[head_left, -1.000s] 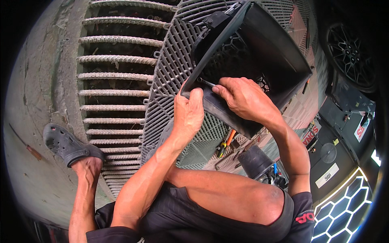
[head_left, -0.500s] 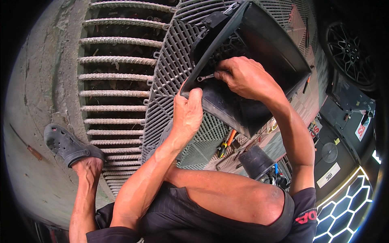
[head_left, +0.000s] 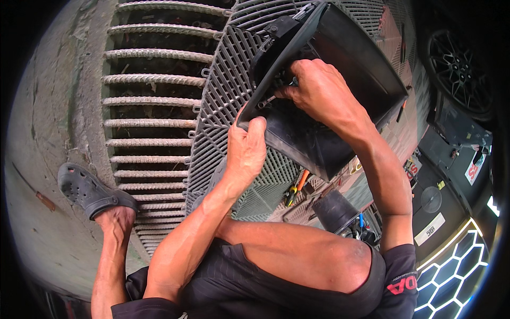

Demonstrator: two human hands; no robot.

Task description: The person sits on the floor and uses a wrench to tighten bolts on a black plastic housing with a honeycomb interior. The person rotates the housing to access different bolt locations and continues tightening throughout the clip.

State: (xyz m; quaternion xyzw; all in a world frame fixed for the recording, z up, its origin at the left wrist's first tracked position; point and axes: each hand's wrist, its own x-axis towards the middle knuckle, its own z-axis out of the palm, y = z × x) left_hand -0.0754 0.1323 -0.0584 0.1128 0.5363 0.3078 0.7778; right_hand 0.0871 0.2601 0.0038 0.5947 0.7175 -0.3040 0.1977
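Wrench at work inside a black plastic housing

The black plastic housing (head_left: 366, 69) sits over the slatted floor tiles, its open, box-like hollow toward the person. It is deep and angular, with a smooth, slightly glossy inner wall and a long, straight edge. A bracket (head_left: 281, 26) stands at its upper left corner.

The left hand (head_left: 247, 142) grips the housing's near left corner, the thumb over the rim; its other fingers are mostly hidden. The right hand (head_left: 324, 90) reaches into the hollow, its fingers narrowed around a small metal wrench (head_left: 268, 101) near that corner.

Grey slatted floor tiles (head_left: 228, 69) spread left of the housing; beyond them run a grate of ribbed bars (head_left: 154, 101) and stained concrete (head_left: 48, 95). Nearer the person than the housing lie an orange-handled tool (head_left: 303, 179) and a black bucket (head_left: 336, 211). Right of the housing stands a dark spoked wheel (head_left: 459, 74); farther below it, hexagonal lights (head_left: 457, 276) glow.
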